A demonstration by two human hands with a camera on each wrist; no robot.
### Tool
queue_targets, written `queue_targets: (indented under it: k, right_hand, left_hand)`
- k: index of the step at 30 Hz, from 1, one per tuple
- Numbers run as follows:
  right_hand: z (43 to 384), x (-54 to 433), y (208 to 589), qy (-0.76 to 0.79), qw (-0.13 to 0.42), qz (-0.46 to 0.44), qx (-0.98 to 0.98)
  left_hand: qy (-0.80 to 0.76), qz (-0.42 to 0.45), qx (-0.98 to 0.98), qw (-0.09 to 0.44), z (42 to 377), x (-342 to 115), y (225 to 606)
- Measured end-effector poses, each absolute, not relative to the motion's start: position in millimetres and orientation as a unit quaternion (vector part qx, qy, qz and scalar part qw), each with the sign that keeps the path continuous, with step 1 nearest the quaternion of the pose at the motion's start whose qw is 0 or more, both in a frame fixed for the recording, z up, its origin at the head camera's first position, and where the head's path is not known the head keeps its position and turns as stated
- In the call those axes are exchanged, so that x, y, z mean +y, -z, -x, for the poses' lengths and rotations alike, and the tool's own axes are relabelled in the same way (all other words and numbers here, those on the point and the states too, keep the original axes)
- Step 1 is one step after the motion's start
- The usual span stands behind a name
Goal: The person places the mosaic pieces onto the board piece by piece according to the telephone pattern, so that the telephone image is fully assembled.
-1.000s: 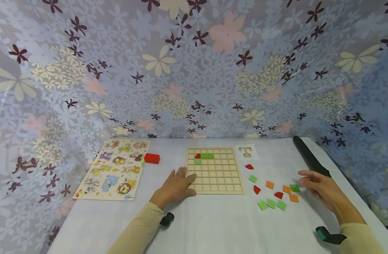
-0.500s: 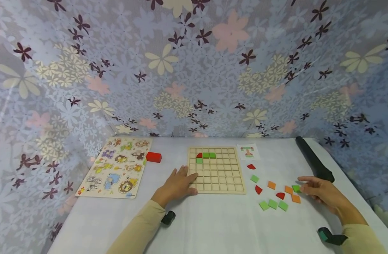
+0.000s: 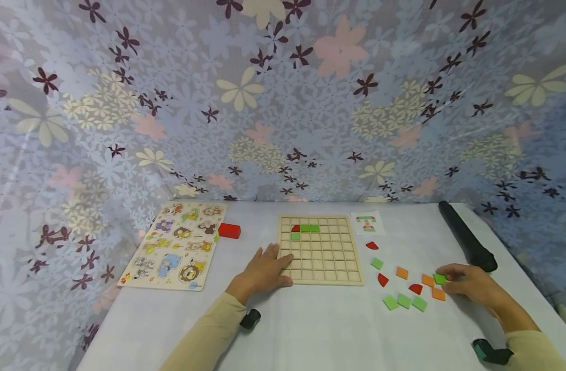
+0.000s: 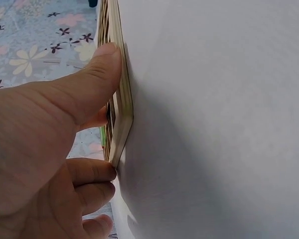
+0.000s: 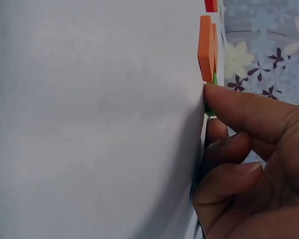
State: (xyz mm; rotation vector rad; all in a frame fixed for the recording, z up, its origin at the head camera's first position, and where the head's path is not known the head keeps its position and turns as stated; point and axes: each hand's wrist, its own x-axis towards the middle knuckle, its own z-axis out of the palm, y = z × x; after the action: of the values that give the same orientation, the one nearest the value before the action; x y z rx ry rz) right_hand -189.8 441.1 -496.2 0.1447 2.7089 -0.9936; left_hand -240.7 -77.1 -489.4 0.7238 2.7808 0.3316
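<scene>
A wooden grid board [image 3: 329,265] lies mid-table. One red quarter-round tile [image 3: 295,228] and several green square tiles [image 3: 314,228] sit in its upper left cells. My left hand [image 3: 263,270] rests at the board's near left corner, fingers extended; the left wrist view has the thumb along the board's edge. Over to the right, my right hand [image 3: 475,286] pinches a green square tile [image 3: 439,279] between thumb and forefinger, the other fingers curled below. In the right wrist view the thumb partly hides this tile, and an orange square tile [image 5: 206,49] is beside it.
Loose orange [image 3: 402,272], green [image 3: 404,301] and red [image 3: 382,280] tiles lie right of the board. Behind them is a pattern card [image 3: 367,223]. An animal puzzle board [image 3: 171,252] and red block [image 3: 229,230] stand left; a black rod-like object [image 3: 465,234] lies far right.
My right hand has lowered toward the green square tile, and its thumb and forefinger have come together on it. My left hand has stayed at the board; the head view has shifted slightly.
</scene>
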Motion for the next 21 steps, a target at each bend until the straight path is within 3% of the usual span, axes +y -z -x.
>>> queue_targets:
  k: [12,21]
  right_hand:
    - [188.0,434.6,495.2,0.318,0.109,-0.056,0.94]
    - [183.9,436.9,498.5,0.391,0.104,-0.072,0.912]
  left_hand:
    - [-0.105,-0.25,0.956,0.112,240.4,-77.1,494.9]
    - [-0.107,-0.248,0.956,0.115,240.4,-76.5,492.1]
